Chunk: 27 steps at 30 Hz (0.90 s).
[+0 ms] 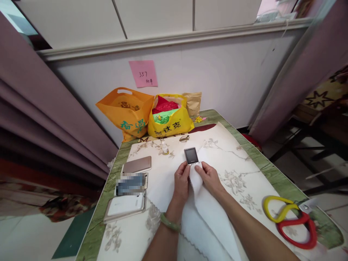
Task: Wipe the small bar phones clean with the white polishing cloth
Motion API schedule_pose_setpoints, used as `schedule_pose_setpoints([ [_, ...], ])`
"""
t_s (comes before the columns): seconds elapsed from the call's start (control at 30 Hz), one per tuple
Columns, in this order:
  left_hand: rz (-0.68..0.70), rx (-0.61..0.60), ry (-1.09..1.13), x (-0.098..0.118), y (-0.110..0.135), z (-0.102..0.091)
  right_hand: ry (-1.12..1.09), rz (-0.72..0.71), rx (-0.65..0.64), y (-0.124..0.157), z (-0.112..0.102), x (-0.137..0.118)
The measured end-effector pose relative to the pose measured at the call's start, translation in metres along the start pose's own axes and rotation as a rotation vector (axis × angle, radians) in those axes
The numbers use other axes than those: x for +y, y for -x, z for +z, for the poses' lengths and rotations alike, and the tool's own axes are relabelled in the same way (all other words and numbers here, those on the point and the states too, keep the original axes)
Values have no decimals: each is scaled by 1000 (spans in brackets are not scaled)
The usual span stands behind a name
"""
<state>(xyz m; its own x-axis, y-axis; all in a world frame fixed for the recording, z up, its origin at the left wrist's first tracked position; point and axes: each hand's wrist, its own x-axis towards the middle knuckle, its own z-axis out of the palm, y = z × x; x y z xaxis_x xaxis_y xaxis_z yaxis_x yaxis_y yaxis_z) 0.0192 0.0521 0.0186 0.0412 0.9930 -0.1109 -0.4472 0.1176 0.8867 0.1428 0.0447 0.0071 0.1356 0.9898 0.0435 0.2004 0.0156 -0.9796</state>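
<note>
Between my two hands, above the middle of the table, is a small silver mobile phone (191,155) with a dark screen facing up. A white cloth (210,221) with zigzag edges wraps its lower part and hangs down toward me. My left hand (181,180) is closed on the phone's left lower edge, with the thumb along the cloth. Fingers of my right hand (211,177) pinch the cloth at the phone's lower right corner. The cloth hides the phone's lower half. A green bangle (170,222) sits on my left wrist.
Several phones, including a rose-gold phone (137,164) and a white phone (126,204), lie at left. A small bottle (165,148) and glasses (184,138) are farther back. An orange bag (130,114) and yellow bag (174,123) stand by the wall. Scissors (293,219) lie at right.
</note>
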Motion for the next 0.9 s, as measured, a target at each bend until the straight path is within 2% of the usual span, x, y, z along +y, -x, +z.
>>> schedule_pose_setpoints([
  [0.2,92,-94,-132,1,3,0,104,-19,128,1,8,4],
  [0.33,138,-104,-183,-2,2,-1,78,-52,43,2,6,3],
  [0.43,145,-107,-138,-5,2,0,-36,-88,-68,2,1,1],
  [0.5,132,-106,-108,-5,2,1,-48,-79,-97,2,-1,1],
  [0.7,135,-54,-186,0,6,3,164,-84,8,2,5,5],
  [0.9,142,-33,-288,3,10,3,231,-66,113,0,10,1],
])
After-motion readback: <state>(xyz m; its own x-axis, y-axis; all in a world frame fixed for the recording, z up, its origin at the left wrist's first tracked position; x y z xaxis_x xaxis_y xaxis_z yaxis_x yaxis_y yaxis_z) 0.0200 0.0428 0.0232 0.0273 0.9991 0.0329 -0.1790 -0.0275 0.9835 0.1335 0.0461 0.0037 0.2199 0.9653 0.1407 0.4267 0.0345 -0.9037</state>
